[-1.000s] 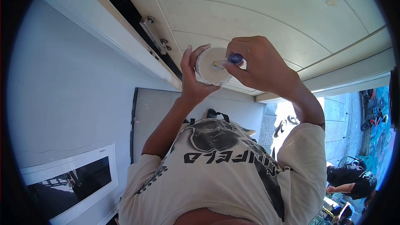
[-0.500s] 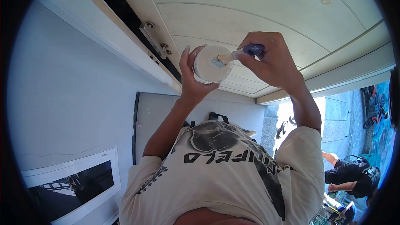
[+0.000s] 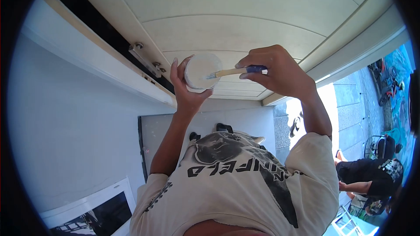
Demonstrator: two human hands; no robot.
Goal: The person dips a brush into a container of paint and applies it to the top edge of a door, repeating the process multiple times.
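A round white tub (image 3: pixel 203 67) holding pale paint or paste is gripped from the side and below by my left hand (image 3: pixel 187 88). In my right hand (image 3: pixel 280 72) is a paintbrush (image 3: pixel 234 71) with a dark blue handle end, pinched between thumb and fingers. The brush lies almost level, its coated bristle tip over the tub's contents near the right rim. Whether the tip touches the contents is hard to tell. Beyond both hands is a cream panelled door (image 3: pixel 210 30).
A metal lock or latch (image 3: pixel 146 59) sits on the door's left edge beside a dark gap. A white-framed window (image 3: pixel 105 214) is at the lower left. Outside at the right, a person in dark clothes (image 3: pixel 367 175) is near a bicycle (image 3: pixel 374 146) and a parked motorbike (image 3: pixel 389 85).
Both hands and the tub have shifted left and slightly down in view. The brush now lies flatter, with its tip nearer the tub's right side. The person outside has changed pose.
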